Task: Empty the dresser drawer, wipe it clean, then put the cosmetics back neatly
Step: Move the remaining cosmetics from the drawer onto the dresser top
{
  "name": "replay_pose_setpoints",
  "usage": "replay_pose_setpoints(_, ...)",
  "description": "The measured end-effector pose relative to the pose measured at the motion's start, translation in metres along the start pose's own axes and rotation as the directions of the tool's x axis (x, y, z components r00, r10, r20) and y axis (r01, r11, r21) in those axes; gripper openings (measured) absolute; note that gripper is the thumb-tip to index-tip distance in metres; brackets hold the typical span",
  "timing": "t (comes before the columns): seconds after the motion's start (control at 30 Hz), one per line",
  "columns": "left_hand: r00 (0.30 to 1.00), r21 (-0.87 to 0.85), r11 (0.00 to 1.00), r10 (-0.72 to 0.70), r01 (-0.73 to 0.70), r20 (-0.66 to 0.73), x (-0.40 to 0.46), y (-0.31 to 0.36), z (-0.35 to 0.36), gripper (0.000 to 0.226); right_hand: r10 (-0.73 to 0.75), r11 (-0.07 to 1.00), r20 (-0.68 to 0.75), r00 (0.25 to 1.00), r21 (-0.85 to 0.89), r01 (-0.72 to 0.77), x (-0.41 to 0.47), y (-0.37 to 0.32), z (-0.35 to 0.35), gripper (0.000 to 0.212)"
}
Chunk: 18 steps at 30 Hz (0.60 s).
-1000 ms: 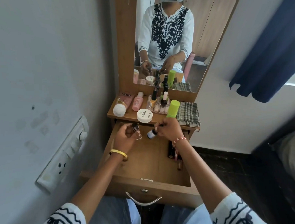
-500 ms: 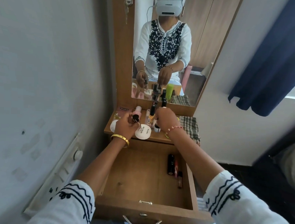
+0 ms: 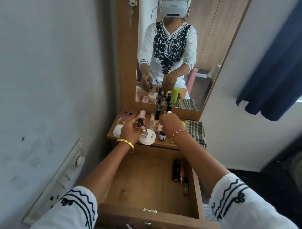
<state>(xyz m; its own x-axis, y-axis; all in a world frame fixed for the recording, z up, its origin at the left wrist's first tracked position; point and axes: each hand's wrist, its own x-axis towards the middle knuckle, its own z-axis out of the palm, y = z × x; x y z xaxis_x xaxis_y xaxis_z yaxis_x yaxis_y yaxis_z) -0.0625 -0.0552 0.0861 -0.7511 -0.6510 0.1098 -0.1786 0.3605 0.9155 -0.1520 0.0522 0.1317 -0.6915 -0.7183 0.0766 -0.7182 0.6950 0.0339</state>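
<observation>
From the head camera: drawer [image 3: 140, 183] pulled open below, mostly bare wood, with a few dark lipsticks [image 3: 176, 170] along its right wall, not yet taken out. Above it, on the shelf [image 3: 164, 144], a tight crowd of cosmetics: a white round jar [image 3: 147, 136], a yellow bottle [image 3: 156, 123], pink tubes [image 3: 142, 114], tall dark-capped bottles by the mirror [image 3: 210, 47]. Left hand [image 3: 131, 129] curled round a small bottle [image 3: 142, 127] with a dark cap, held tilted just over the white jar. Right hand [image 3: 170, 124] bent down among the standing bottles, with a little dark bottle [image 3: 162, 136] just under it; cannot tell whether holding it or letting it go. Checked cloth [image 3: 195, 132] folded at the right end of the shelf, partly under the right wrist. Likely trouble from here: very little room on the shelf, so a bump from a knuckle or wrist could knock the tall thin bottles down like pins. Also a risk of the tilted bottle sliding off the jar lid if set there, then rolling off the shelf edge into the drawer or onto the floor. Glass, perhaps, so maybe a crack or a spill.
</observation>
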Motion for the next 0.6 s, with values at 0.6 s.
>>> replay_pose_setpoints(0.6,0.992,-0.038,0.996,0.08,-0.077,0.102,0.002,0.006,-0.004,0.052,-0.061,0.864,-0.001,0.998,0.501,0.053,0.005,-0.022,-0.025,0.03)
